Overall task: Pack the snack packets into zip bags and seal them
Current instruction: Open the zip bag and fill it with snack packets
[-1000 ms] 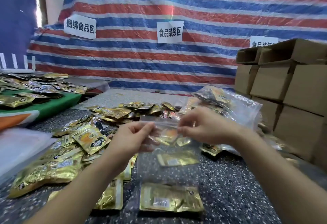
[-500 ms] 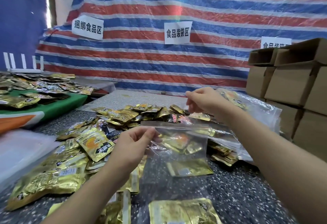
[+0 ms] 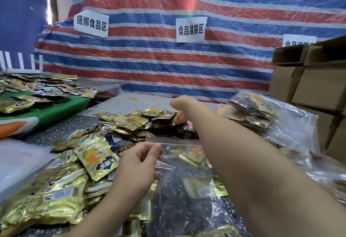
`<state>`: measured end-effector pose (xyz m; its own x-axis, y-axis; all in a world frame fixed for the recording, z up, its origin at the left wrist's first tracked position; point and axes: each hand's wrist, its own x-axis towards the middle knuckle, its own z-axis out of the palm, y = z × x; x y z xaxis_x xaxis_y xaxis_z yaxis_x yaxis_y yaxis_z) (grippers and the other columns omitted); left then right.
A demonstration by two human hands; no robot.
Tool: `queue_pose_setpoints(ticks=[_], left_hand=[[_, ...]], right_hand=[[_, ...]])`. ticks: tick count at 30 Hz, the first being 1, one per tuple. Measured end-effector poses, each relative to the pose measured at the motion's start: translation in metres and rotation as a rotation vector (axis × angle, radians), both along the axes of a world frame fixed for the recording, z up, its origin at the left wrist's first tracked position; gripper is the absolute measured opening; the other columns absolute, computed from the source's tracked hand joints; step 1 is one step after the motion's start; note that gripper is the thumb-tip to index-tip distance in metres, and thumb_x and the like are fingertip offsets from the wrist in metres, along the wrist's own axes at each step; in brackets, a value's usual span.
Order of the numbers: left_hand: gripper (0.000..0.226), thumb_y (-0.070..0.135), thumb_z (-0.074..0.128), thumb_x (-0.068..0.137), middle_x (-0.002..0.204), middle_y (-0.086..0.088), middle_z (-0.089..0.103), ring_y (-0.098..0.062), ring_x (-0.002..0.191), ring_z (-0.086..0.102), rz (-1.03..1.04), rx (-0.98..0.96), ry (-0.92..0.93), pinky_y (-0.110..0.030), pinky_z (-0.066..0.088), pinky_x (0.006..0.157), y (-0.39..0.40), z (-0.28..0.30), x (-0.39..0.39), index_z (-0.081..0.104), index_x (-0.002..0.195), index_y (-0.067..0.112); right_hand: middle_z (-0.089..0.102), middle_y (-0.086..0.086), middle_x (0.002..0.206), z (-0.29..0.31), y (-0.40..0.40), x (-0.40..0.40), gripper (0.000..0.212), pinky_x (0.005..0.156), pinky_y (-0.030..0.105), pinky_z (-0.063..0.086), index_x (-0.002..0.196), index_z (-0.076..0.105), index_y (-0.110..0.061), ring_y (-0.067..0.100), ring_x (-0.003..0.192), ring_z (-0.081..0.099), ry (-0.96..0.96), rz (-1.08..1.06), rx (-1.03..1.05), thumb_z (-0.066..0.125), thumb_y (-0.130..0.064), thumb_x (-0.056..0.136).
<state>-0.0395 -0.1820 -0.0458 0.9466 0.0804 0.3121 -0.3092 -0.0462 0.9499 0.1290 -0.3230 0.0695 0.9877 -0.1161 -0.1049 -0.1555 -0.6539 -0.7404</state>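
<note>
The left hand (image 3: 136,163) pinches the top left corner of a clear zip bag (image 3: 179,163) between thumb and forefinger, the remaining fingers loosely curled below them. Its wrist is bent slightly back and the forearm runs down to the near edge of the worktop (image 3: 61,130). The bag hangs from that grip just above the speckled surface near the middle of the worktop, its mouth strip level, with a few gold packets showing through the plastic.

The right hand (image 3: 182,108) is stretched well forward over the far part of the worktop, wrist bent downward, fingers curled down into the pile of snack packets (image 3: 134,120). The fingertips are hidden behind the hand and the packets, so I cannot tell whether this grip is clenched on a packet or merely touching the heap. The right forearm crosses over the right side of the zip bag, from the near right corner towards the far middle.

Gold and black snack packets spread from the far middle of the worktop down along its left side to the near left corner. At the right edge lies a large clear bag of packets (image 3: 262,113), and beyond it stand stacked cardboard boxes (image 3: 318,87). A striped tarpaulin (image 3: 187,64) with paper signs hangs behind the far edge.
</note>
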Motion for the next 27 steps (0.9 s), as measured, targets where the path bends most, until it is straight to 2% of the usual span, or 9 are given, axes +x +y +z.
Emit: queue_pose_setpoints(ticks=[3, 6, 8, 11, 13, 16, 21, 23, 27], left_hand=[[0.022, 0.026, 0.058, 0.097, 0.080, -0.017, 0.070, -0.015, 0.050, 0.060, -0.003, -0.006, -0.014, -0.015, 0.046, 0.044, 0.000, 0.002, -0.002, 0.072, 0.082, 0.018], [0.023, 0.022, 0.057, 0.097, 0.076, -0.005, 0.073, -0.009, 0.045, 0.061, -0.031, -0.034, -0.011, -0.014, 0.042, 0.040, -0.003, 0.006, -0.006, 0.072, 0.081, 0.015], [0.023, 0.020, 0.056, 0.098, 0.073, 0.000, 0.073, -0.007, 0.044, 0.062, -0.043, -0.043, -0.002, -0.014, 0.041, 0.039, -0.004, 0.008, -0.008, 0.072, 0.082, 0.013], [0.023, 0.022, 0.057, 0.098, 0.073, -0.005, 0.072, -0.005, 0.044, 0.060, -0.042, -0.030, -0.010, -0.013, 0.040, 0.038, -0.003, 0.009, -0.010, 0.072, 0.082, 0.015], [0.023, 0.024, 0.057, 0.098, 0.077, -0.014, 0.071, -0.012, 0.048, 0.059, -0.037, -0.007, -0.022, -0.014, 0.040, 0.039, -0.002, 0.009, -0.010, 0.072, 0.081, 0.018], [0.021, 0.025, 0.059, 0.097, 0.082, -0.024, 0.067, -0.019, 0.053, 0.057, -0.030, 0.024, -0.040, -0.014, 0.040, 0.040, -0.002, 0.008, -0.010, 0.072, 0.083, 0.018], [0.019, 0.021, 0.062, 0.094, 0.063, -0.001, 0.067, -0.007, 0.046, 0.062, -0.066, -0.001, -0.026, -0.012, 0.039, 0.039, -0.002, 0.010, -0.013, 0.072, 0.079, 0.018], [0.020, 0.020, 0.063, 0.094, 0.067, 0.000, 0.071, -0.010, 0.049, 0.062, -0.094, 0.019, -0.027, -0.015, 0.043, 0.042, -0.003, 0.012, -0.016, 0.073, 0.077, 0.018], [0.013, 0.019, 0.065, 0.092, 0.079, -0.005, 0.074, -0.025, 0.068, 0.067, -0.196, 0.039, -0.026, -0.030, 0.056, 0.058, -0.004, 0.015, -0.019, 0.074, 0.084, 0.015]], right_hand=[[0.048, 0.018, 0.145, -0.003, 0.006, 0.014, 0.056, 0.068, 0.025, 0.058, 0.155, 0.017, -0.002, 0.017, 0.079, 0.072, 0.049, -0.009, -0.097, 0.034, -0.025, 0.107], [0.056, 0.016, 0.114, -0.009, 0.012, 0.023, 0.052, 0.035, 0.013, 0.041, 0.151, 0.025, -0.001, 0.015, 0.037, 0.058, 0.057, -0.030, -0.155, 0.040, -0.022, 0.105], [0.056, 0.011, 0.096, -0.016, 0.013, 0.030, 0.046, 0.037, 0.016, 0.044, 0.144, 0.036, -0.003, 0.014, 0.044, 0.057, 0.042, -0.063, -0.110, 0.046, -0.020, 0.102], [0.055, 0.008, 0.102, -0.028, 0.015, 0.039, 0.033, 0.034, 0.016, 0.042, 0.125, 0.054, -0.005, 0.015, 0.064, 0.052, -0.002, -0.063, 0.058, 0.057, -0.011, 0.093], [0.057, 0.008, 0.093, -0.028, 0.015, 0.043, 0.011, 0.050, 0.020, 0.048, 0.101, 0.054, -0.005, 0.015, 0.064, 0.051, 0.015, -0.069, 0.093, 0.057, -0.013, 0.095], [0.056, 0.009, 0.077, -0.022, 0.007, 0.036, 0.026, 0.059, 0.021, 0.050, 0.083, 0.050, -0.001, 0.015, 0.064, 0.054, 0.157, -0.087, 0.201, 0.053, -0.018, 0.102], [0.061, 0.017, 0.082, -0.013, -0.021, -0.008, 0.016, 0.056, 0.030, 0.058, 0.090, 0.054, 0.006, 0.022, 0.068, 0.064, 0.173, -0.077, 0.692, 0.056, -0.007, 0.100], [0.062, 0.017, 0.087, -0.006, -0.032, -0.039, 0.012, 0.052, 0.027, 0.058, 0.094, 0.058, 0.006, 0.020, 0.067, 0.066, 0.129, -0.026, 0.867, 0.059, -0.005, 0.098], [0.067, 0.019, 0.102, -0.004, -0.060, -0.102, 0.018, 0.060, 0.027, 0.060, 0.109, 0.062, 0.003, 0.022, 0.096, 0.065, 0.000, 0.068, 1.172, 0.053, -0.011, 0.101]])
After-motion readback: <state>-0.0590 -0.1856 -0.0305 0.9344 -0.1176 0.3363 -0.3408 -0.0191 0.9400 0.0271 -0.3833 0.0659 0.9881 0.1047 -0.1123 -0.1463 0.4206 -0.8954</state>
